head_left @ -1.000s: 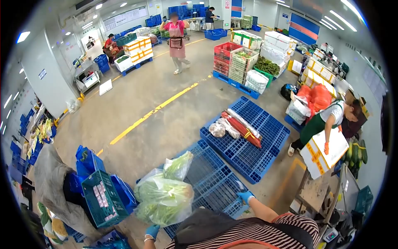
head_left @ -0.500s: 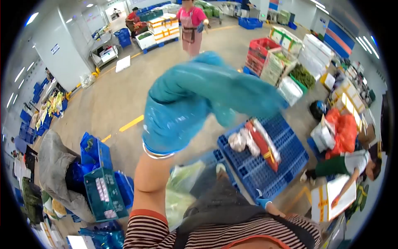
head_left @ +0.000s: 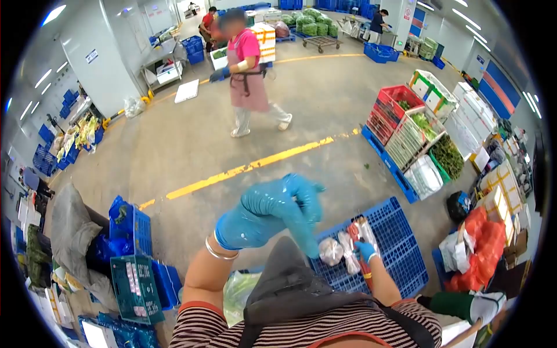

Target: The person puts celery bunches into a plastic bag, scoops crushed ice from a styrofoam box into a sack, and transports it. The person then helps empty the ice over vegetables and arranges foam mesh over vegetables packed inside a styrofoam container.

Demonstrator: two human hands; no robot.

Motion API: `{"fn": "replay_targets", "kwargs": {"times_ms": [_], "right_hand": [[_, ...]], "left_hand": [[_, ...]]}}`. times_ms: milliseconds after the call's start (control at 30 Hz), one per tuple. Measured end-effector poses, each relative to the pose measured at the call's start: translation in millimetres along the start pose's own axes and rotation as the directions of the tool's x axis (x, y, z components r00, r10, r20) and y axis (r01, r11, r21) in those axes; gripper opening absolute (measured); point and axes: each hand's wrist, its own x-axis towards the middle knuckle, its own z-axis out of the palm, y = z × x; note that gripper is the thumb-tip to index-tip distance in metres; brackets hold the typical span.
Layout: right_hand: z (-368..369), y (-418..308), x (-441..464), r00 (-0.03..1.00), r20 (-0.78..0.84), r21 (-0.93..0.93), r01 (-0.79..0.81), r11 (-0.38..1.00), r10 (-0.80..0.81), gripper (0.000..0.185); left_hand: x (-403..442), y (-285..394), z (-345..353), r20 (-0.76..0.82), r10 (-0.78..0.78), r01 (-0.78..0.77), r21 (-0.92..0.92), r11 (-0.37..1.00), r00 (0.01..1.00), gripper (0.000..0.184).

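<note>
My left hand point(head_left: 270, 211), in a wet blue glove, is raised in front of my chest. Its fingers are bent but apart, and nothing shows in them. My right hand point(head_left: 365, 249), also gloved in blue, reaches down to the blue pallet point(head_left: 400, 238) and closes on a long red bundle point(head_left: 367, 274). White plastic-wrapped items point(head_left: 331, 251) lie beside the bundle on its left. Below my left arm, a clear bag of green vegetables point(head_left: 239, 293) is partly hidden by my arm and apron.
A person in a pink apron point(head_left: 249, 87) is mid-stride ahead. Vegetable crates point(head_left: 400, 119) stand on a pallet at right. Red bags point(head_left: 478, 249) and a bending person point(head_left: 484, 307) are at far right. Green and blue crates point(head_left: 136, 287) stand at left.
My left hand rose from beside the vegetable bag and is now lower than half a second ago. My right hand moved onto the red bundle. The pink-aproned person came nearer and turned left.
</note>
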Motion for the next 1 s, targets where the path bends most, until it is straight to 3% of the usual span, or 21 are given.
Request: {"fn": "replay_targets", "kwargs": {"times_ms": [67,167,267,300,333,367,400,433,500,600,667,767,867,967,1000], "right_hand": [[21,-6,18,1.0,0.001,0.026,0.017,1.0,-0.017,0.027],[45,-28,43,0.999,0.029,0.107,-0.038,0.994,0.035,0.03],[68,-64,93,0.997,0.026,0.231,-0.082,0.97,0.079,0.027],[74,-72,123,0.998,0.011,0.27,-0.063,0.961,0.062,0.026],[81,-86,157,0.989,0.048,0.394,-0.144,0.908,0.137,0.02],[90,-95,190,0.987,0.003,0.437,-0.143,0.888,0.158,0.016],[96,-92,237,0.998,0.029,0.517,-0.069,0.853,0.063,0.011],[87,-63,309,0.998,0.055,0.624,-0.051,0.78,0.021,0.012],[90,-94,343,0.981,-0.044,0.397,-0.155,0.904,0.188,0.014],[86,-158,356,0.915,-0.168,0.331,-0.299,0.895,0.367,0.015],[101,-204,380,0.891,-0.187,0.314,-0.344,0.885,0.413,0.017],[127,-264,460,0.88,-0.178,0.254,-0.391,0.884,0.441,0.019],[166,-361,555,0.886,-0.151,0.155,-0.417,0.896,0.439,0.021],[192,-465,689,0.93,-0.113,0.005,-0.351,0.936,0.349,0.023],[202,-516,733,0.948,-0.1,-0.067,-0.31,0.948,0.303,0.024]], "left_hand": [[-19,-60,-20,-0.246,-0.094,0.07,-0.103,0.992,0.965,0.02],[-60,-150,-79,-0.334,-0.311,0.335,0.017,0.942,0.89,0.02],[-121,-244,-145,-0.433,-0.631,0.717,0.052,0.695,0.643,0.025],[-148,-279,-170,-0.435,-0.708,0.801,0.053,0.596,0.555,0.027],[-173,-313,-196,-0.439,-0.771,0.871,0.058,0.488,0.461,0.029],[-192,-341,-224,-0.42,-0.799,0.891,0.058,0.45,0.431,0.03],[-208,-371,-254,-0.402,-0.823,0.908,0.06,0.414,0.402,0.031],[-232,-414,-287,-0.375,-0.847,0.896,-0.082,0.436,0.378,0.032],[-237,-481,-349,-0.448,-0.851,0.895,-0.204,0.397,0.275,0.031],[-164,-537,-432,-0.516,-0.759,0.88,-0.023,0.474,0.396,0.029],[-96,-568,-481,-0.43,-0.748,0.787,-0.125,0.604,0.506,0.027],[-6,-608,-555,-0.23,-0.786,0.807,-0.005,0.59,0.574,0.027],[33,-675,-637,-0.249,-0.792,0.824,0.055,0.564,0.558,0.027],[18,-754,-724,-0.419,-0.822,0.835,-0.221,0.505,0.386,0.028],[-7,-779,-751,-0.491,-0.803,0.879,-0.141,0.455,0.337,0.029]]}}
